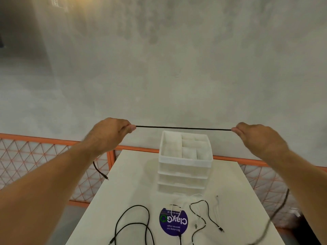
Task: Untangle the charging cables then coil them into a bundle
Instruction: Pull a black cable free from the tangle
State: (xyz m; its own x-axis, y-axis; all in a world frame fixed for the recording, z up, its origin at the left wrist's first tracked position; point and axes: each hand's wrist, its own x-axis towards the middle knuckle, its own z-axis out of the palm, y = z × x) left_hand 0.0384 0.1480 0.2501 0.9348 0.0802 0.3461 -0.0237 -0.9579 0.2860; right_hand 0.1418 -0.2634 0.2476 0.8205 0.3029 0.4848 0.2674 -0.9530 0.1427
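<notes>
Stretched taut and straight in mid-air between both hands: one thin, matte black charging cable (184, 128), round in section. Pinched at one end between thumb and curled fingers of the left hand (113, 131). Pinched at the other by the drawn-together fingertips of the right hand (256, 137). Held above a white, translucent plastic drawer unit (185, 160), boxy, with stacked drawers and an open top divided into rectangular compartments.

Hanging slack below the left forearm: a short tail ending in a slim plug (106, 177). Hanging past the right forearm: a longer tail, motion-blurred, end not discernible.

Lying on the smooth white table (132, 183), toward the near edge:
- looped black cable (132, 224), in wide loose curves
- thinner black cable (208, 213), wavy
- white cable (217, 202), just beside the thinner black one, faint against the tabletop

Stuck flat between the looped and thinner cables: round purple sticker (173, 221), glossy, with white lettering.

Behind the table: orange metal fence (53, 156) with diamond mesh, then a rough, mottled grey concrete wall (159, 68).
</notes>
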